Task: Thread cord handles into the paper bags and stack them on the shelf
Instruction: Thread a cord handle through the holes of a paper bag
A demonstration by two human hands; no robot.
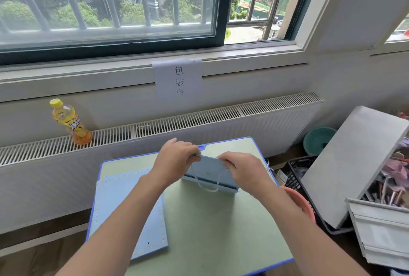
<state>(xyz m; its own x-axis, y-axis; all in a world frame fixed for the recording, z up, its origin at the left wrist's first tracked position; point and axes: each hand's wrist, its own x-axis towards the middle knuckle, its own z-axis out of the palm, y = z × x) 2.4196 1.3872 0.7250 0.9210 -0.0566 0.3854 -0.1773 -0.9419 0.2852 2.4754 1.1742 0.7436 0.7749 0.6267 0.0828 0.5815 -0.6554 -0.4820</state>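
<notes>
Blue paper bag (211,172) stands upright near the far middle of the desk (221,231), and both hands pinch its top edge: the left hand (174,160) at the left corner, the right hand (242,168) at the right. A cord (209,187) loops down its near face, so one handle seems threaded. I judge the threading of this bag to be under way; next the other side needs a cord fed through its holes, which are small and call for fine fingertip work. Flat bags (126,205) lie stacked at the near left, waiting. Loose cords (269,170) hang off the right edge. A bottle (70,121) stands on the radiator (199,118), far left. Nothing blocks the hands; which shelf is meant I cannot tell
</notes>
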